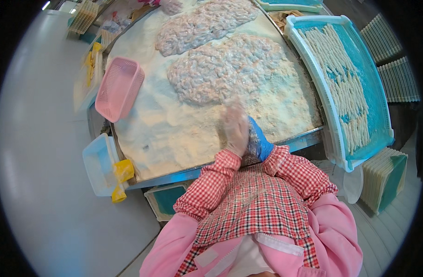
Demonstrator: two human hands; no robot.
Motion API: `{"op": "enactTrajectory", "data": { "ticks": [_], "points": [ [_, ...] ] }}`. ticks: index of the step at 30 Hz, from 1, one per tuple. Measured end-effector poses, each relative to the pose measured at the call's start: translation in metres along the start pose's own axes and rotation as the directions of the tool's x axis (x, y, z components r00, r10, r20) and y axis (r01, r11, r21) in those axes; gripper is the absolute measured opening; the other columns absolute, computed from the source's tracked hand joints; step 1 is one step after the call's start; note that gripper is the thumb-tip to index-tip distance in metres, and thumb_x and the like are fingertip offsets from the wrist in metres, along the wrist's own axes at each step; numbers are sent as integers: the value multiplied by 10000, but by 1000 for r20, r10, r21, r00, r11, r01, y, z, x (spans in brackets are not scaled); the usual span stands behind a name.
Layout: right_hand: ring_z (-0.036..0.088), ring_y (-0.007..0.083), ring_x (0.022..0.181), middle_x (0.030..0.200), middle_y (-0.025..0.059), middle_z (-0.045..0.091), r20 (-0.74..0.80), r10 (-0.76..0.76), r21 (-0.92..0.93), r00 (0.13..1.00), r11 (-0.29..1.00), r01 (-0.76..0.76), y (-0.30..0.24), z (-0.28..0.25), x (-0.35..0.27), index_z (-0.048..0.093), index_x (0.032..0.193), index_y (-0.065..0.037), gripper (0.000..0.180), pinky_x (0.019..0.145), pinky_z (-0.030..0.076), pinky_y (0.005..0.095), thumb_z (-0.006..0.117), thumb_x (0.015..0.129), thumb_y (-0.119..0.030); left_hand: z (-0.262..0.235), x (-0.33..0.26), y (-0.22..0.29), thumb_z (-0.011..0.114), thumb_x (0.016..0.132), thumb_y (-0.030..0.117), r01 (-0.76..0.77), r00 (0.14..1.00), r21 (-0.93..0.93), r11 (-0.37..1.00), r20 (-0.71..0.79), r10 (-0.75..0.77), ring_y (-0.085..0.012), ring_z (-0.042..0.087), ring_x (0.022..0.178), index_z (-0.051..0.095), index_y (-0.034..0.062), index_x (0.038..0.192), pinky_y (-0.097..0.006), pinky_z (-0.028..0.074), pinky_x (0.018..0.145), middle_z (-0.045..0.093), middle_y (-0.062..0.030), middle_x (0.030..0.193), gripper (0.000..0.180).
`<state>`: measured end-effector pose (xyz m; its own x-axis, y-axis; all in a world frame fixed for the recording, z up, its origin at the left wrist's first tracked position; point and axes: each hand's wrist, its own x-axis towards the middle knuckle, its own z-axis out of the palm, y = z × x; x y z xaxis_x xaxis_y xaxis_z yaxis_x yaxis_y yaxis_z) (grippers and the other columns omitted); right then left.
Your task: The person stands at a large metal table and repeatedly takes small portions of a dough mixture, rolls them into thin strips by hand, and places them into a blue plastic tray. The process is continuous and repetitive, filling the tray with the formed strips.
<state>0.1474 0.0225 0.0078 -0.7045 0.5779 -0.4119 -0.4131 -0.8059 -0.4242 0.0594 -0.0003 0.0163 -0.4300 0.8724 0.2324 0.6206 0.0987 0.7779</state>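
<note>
My left hand (236,125), in a thin clear glove, is stretched out nearly flat, its fingertips blurred. Its palm side faces my right hand (258,139), which wears a blue glove dusted with white powder. The hands meet or nearly meet at the near edge of the powder-covered table (174,147); anything between them is hidden. Most of my right fingers are behind the left hand. Just beyond them lies a wide heap of wet, pale pink meat pieces (220,69) on the powder. A second, similar heap (202,25) lies farther off.
At right, a light-blue tray (308,78) holds rows of pale coated strips (340,83). A pink basket (121,87) sits on the table's left side. A pale-blue bin (98,164) with yellow cloth (123,171) hangs near the left corner. Another person's gloved hand (171,6) shows at the far edge.
</note>
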Motion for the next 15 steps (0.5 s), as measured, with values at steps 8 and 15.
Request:
{"op": "enactTrajectory", "data": {
  "ticks": [8,15],
  "points": [
    [501,174,1094,1244,75,492,-31,-94,431,995,897,98,36,-29,23,396,1356,-58,452,935,430,301,435,997,-329,8,-3,-43,267,1002,360,-121,986,429,895,157,58,-279,116,1439,204,66,1478,-472,-4,1160,204,-95,1544,563],
    [502,122,630,765,-15,539,-150,68,-47,986,996,-76,5,-39,36,560,1007,-80,325,603,480,275,423,1000,-375,-45,-13,-78,417,969,309,453,823,479,752,100,-559,-337,347,1321,367,10,1360,-429,316,1040,360,-204,1437,494]
  ]
}}
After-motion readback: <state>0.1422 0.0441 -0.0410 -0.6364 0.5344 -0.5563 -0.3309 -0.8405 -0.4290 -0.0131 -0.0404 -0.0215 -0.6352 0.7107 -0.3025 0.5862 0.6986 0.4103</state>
